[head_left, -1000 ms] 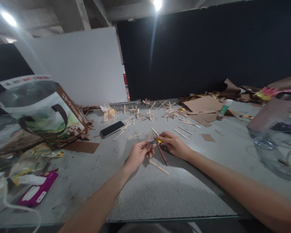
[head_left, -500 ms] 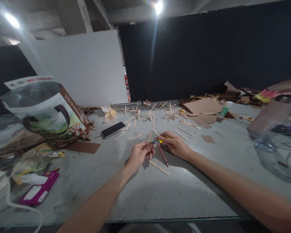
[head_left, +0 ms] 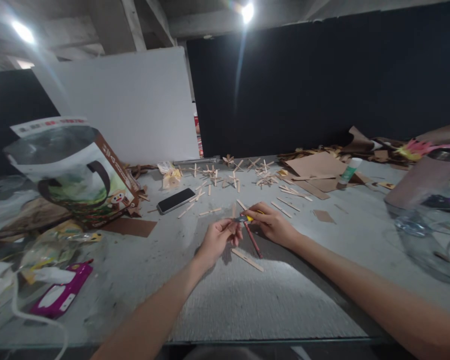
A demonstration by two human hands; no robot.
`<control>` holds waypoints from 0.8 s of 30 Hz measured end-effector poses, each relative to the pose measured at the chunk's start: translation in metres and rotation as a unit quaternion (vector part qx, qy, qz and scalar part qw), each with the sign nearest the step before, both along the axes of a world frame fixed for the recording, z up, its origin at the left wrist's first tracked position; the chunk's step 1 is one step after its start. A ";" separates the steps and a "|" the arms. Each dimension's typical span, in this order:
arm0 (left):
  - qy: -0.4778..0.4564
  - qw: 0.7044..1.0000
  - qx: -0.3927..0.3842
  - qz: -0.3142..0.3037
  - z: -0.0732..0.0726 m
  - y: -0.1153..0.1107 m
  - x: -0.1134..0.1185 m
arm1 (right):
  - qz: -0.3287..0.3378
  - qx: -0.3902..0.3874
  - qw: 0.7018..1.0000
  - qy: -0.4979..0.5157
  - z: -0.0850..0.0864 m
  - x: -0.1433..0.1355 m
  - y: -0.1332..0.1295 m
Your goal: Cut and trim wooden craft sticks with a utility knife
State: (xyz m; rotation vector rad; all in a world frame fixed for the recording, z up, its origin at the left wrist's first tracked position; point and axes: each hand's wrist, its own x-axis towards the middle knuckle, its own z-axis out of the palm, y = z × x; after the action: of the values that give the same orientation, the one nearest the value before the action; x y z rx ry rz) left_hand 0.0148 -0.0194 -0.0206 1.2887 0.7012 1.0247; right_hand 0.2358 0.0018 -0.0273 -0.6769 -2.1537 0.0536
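Observation:
My left hand (head_left: 216, 241) is closed, its fingertips pinching a wooden craft stick (head_left: 234, 210) whose end sticks up beyond them. In my right hand (head_left: 272, 225) is a yellow utility knife (head_left: 249, 218). The knife's blade end points left and meets the stick at my left fingertips; the exact contact is too small to see. Beneath the knife a dark red pencil (head_left: 253, 241) lies slanted on the table. Another craft stick (head_left: 247, 260) lies flat, nearer to me, just right of my left hand.
Several loose and crossed sticks (head_left: 234, 179) lie farther back. A black phone (head_left: 176, 200) and a large printed bag (head_left: 78, 185) are at left, with a purple device (head_left: 65, 292) nearer. Brown cardboard (head_left: 315, 166), a glue stick (head_left: 350, 171) and a pinkish bottle (head_left: 420, 177) stand or lie right.
The view has shifted very slightly, so everything sits a little farther right. Both hands keep their holds, and the knife stays against the stick with barely any visible movement.

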 end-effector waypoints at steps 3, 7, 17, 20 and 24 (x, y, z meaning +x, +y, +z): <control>-0.004 1.000 -0.005 -0.004 0.000 0.000 0.001 | -0.006 -0.001 1.000 0.000 0.000 0.001 -0.001; 0.020 1.000 -0.001 -0.005 0.000 0.001 0.001 | -0.006 0.006 1.000 0.008 -0.001 -0.002 -0.003; 0.000 1.000 -0.012 0.001 -0.002 0.002 0.001 | -0.001 -0.011 1.000 0.011 -0.002 -0.002 0.002; 0.003 1.000 -0.007 0.001 -0.003 0.003 0.001 | -0.001 0.000 1.000 0.016 -0.002 -0.003 0.000; 0.001 1.000 -0.001 -0.002 -0.004 0.002 0.002 | -0.001 0.007 1.000 0.019 -0.003 -0.005 -0.002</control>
State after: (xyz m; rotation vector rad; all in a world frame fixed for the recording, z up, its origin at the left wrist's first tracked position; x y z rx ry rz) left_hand 0.0164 -0.0172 -0.0241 1.2900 0.7003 1.0186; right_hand 0.2306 -0.0002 -0.0298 -0.6636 -2.1150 0.0499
